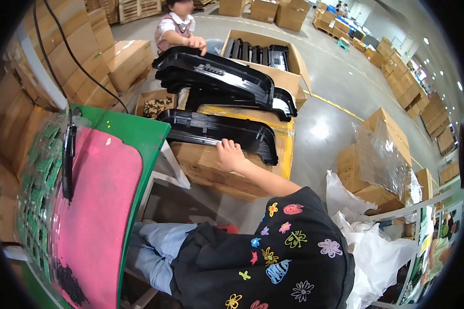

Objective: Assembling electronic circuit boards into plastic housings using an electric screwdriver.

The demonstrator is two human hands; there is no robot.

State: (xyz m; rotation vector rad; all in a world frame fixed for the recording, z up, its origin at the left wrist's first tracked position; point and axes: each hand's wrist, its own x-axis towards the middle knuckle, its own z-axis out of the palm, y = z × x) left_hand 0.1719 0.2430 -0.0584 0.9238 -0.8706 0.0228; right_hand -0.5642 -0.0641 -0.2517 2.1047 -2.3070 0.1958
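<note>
Work seems midway: the right hand (pixel 231 156) touches one arched black plastic panel (pixel 219 126), grip unclear, similar panels (pixel 219 73) possibly remaining behind.

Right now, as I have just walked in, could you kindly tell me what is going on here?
The person's right hand is on the near black part, over a cardboard box. Behind it, a co-worker's hand is on the far black part. Beyond, an open box holds more dark parts. A pink mat lies on the green table at left. The left hand is out of view.
</note>
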